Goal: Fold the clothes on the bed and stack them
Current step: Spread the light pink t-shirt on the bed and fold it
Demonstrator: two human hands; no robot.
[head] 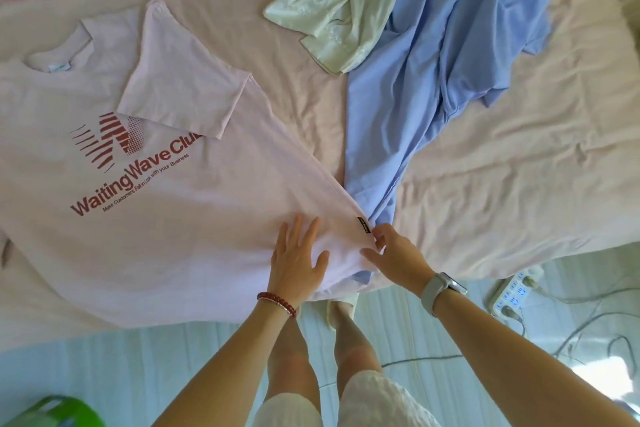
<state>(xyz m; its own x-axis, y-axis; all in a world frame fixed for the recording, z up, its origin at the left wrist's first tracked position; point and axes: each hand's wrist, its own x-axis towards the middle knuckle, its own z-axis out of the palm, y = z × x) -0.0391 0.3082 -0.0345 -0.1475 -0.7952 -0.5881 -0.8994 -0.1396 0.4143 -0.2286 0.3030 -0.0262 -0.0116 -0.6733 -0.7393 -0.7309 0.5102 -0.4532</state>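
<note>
pink t-shirt [166, 184] hem (flat on bed [519, 149]) under both hands [346, 256]

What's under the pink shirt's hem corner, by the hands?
The blue garment runs under the pink shirt; a bit shows below the corner, by the right hand. How far under it reaches is covered. The left hand rests flat on top.

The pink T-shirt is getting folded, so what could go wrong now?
The pink T-shirt hem overlaps the blue garment, so pulling with the right hand might drag the blue one along. The hem lies at the bed edge and could slip off. The folded-in sleeve may shift.
</note>
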